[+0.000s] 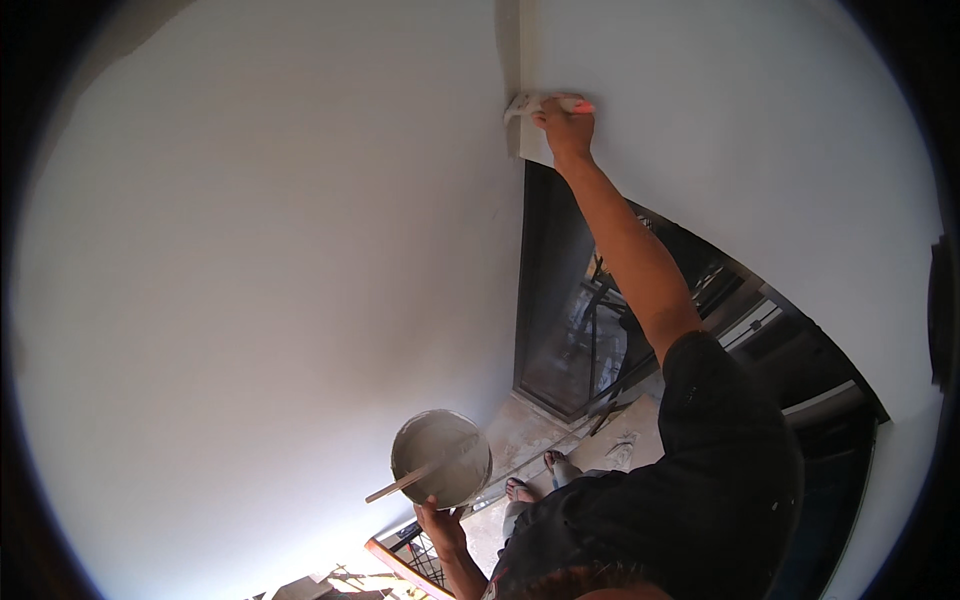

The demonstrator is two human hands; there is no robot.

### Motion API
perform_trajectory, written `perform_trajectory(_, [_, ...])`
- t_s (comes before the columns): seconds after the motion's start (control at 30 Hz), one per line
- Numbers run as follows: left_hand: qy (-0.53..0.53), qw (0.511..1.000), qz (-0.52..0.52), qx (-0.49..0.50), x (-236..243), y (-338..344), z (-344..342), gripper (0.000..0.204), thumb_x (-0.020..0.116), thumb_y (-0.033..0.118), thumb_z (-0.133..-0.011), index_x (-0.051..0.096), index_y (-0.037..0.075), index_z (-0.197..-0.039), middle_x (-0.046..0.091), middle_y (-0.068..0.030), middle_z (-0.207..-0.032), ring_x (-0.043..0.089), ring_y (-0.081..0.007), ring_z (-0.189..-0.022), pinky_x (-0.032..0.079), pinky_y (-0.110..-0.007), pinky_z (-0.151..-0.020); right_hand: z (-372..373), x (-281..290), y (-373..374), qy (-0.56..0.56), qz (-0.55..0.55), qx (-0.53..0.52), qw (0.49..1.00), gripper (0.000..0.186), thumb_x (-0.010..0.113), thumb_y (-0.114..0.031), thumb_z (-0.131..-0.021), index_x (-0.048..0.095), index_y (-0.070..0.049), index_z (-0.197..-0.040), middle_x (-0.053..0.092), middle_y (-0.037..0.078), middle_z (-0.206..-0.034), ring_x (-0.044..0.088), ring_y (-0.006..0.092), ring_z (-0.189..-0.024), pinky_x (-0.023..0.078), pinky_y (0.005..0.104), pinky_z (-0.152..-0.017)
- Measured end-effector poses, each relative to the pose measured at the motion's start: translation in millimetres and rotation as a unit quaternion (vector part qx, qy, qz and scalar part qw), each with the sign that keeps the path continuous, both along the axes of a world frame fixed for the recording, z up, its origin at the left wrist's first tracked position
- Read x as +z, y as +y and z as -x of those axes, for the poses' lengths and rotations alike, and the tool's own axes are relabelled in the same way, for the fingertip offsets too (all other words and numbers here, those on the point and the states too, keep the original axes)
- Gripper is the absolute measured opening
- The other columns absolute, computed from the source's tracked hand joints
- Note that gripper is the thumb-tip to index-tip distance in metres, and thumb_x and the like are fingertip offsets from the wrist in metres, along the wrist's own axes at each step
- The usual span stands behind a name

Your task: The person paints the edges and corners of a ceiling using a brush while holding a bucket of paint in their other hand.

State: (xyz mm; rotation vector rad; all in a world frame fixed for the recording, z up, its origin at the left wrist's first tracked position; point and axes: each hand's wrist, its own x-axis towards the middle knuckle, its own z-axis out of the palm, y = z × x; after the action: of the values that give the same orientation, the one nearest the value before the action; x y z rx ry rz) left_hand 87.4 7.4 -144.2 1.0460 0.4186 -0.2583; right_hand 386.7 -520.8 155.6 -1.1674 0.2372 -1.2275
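High up at the inner corner of the wall (300,200), my right hand (567,128) is closed round a paintbrush (528,104). Its orange-red handle end sticks out to the right, and the pale, smeared head touches the corner. A darker beige band (508,60) runs up that corner above the brush. Low down, my left hand (438,524) grips a round bucket (398,440) at its near side, with some fingers hidden beneath it. Greyish-beige paint (437,442) lies inside the bucket. A flat wooden stick (400,482) leans across it, one end over the rim.
Right of the corner, below the white wall section, is a dark-framed glass panel (565,300) with reflections. My sandalled feet (520,490) stand far below on a dusty, stained surface (525,435). An orange-edged frame with dark mesh (420,560) and scattered debris (310,588) lie at the bottom.
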Motion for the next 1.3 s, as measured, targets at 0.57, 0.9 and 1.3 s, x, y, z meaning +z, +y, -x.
perform_trajectory(0.57, [0.003,1.000,0.006,-0.018,15,0,0,0.077,0.069,0.041,-0.082,0.039,0.014,-0.148,0.047,-0.0165,-0.146,0.049,-0.0403,-0.132,0.050,-0.061,-0.094,7,179,23,-0.208,0.005,0.081,0.975,0.019,0.066,-0.001,-0.091,0.057,0.005,-0.107,0.064,0.013,-0.100,0.068,0.0209,-0.084,0.064,0.0326,-0.081])
perform_trajectory(0.9, [0.024,0.999,0.030,0.003,16,-5,1,0.070,0.070,0.037,-0.081,0.045,0.012,-0.142,0.051,-0.0178,-0.139,0.054,-0.0393,-0.126,0.054,-0.059,-0.089,11,211,31,-0.203,0.016,0.090,0.975,0.023,0.067,-0.002,-0.092,0.056,0.006,-0.111,0.064,0.017,-0.106,0.069,0.0230,-0.087,0.064,0.0343,-0.082])
perform_trajectory(1.3, [0.023,0.999,0.034,-0.001,-3,3,-2,0.067,0.070,0.036,-0.082,0.044,0.012,-0.140,0.051,-0.0169,-0.137,0.057,-0.0381,-0.122,0.056,-0.058,-0.087,17,231,7,-0.158,0.550,-0.198,0.796,0.016,0.067,-0.004,-0.094,0.065,0.001,-0.109,0.070,0.008,-0.093,0.063,0.0131,-0.082,0.052,0.0267,-0.077])
